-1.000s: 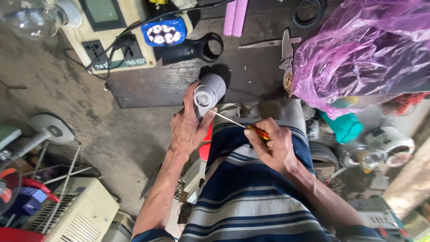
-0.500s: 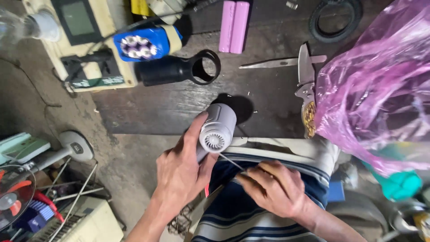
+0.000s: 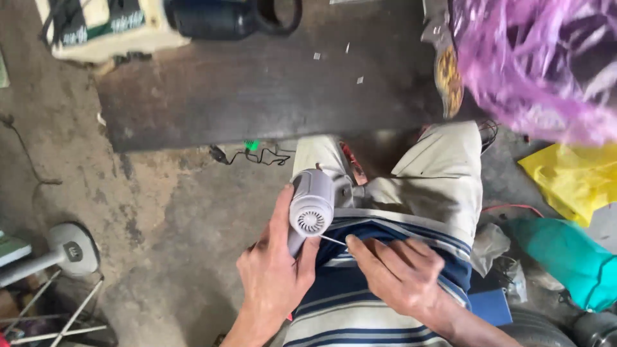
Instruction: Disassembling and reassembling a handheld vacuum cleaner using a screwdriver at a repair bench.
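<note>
1. Left hand [image 3: 273, 283] is wrapped around the lower body of a small grey hair dryer [image 3: 311, 205]; thumb lies up the left side, fingers curl behind. Grip is fully closed on it.
2. The dryer sits above the person's lap, just in front of the striped shirt [image 3: 360, 308]. Its round rear vent grille faces the camera, and the barrel points away toward the beige trousers [image 3: 443, 177].
3. Right hand [image 3: 398, 273] is closed around a thin metal tool [image 3: 333, 240], most likely a slim screwdriver shaft. Fingers are pinched tight; the handle is hidden inside the fist.
4. The tool's tip meets the dryer at the lower right rim of the grille. Whether it sits in a screw cannot be told.
5. The two hands are near each other, joined only through tool and dryer.
6. A dark wooden board [image 3: 270, 83] lies on the concrete floor beyond the knees, with small pale scraps on it.
7. A black cylindrical object [image 3: 225, 16] rests at the top edge of the board, beside a cream-coloured device [image 3: 103, 32].
8. A purple plastic bag [image 3: 533, 64] fills the upper right; a yellow bag [image 3: 572, 177] and a teal bag [image 3: 565, 254] lie below it.
9. A white fan base [image 3: 71, 247] stands at the lower left.
10. A thin black wire [image 3: 250, 156] with a green piece lies just under the board edge.
</note>
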